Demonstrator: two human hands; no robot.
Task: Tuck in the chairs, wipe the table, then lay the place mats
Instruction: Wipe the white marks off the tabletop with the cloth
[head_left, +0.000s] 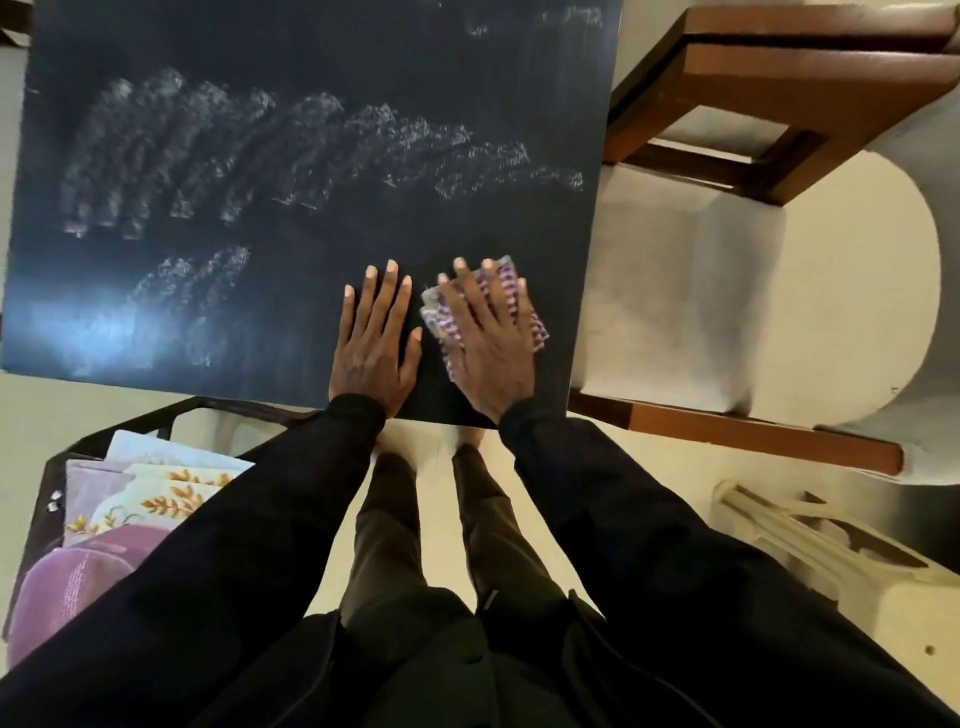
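Partly hidden cloth under R hand, table cropped

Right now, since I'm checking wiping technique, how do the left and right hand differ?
The left hand lies on the bare table; the right hand presses a purple checked cloth. The right hand is nearer the table's right edge than the left hand. Both lie palm down, fingers straight.
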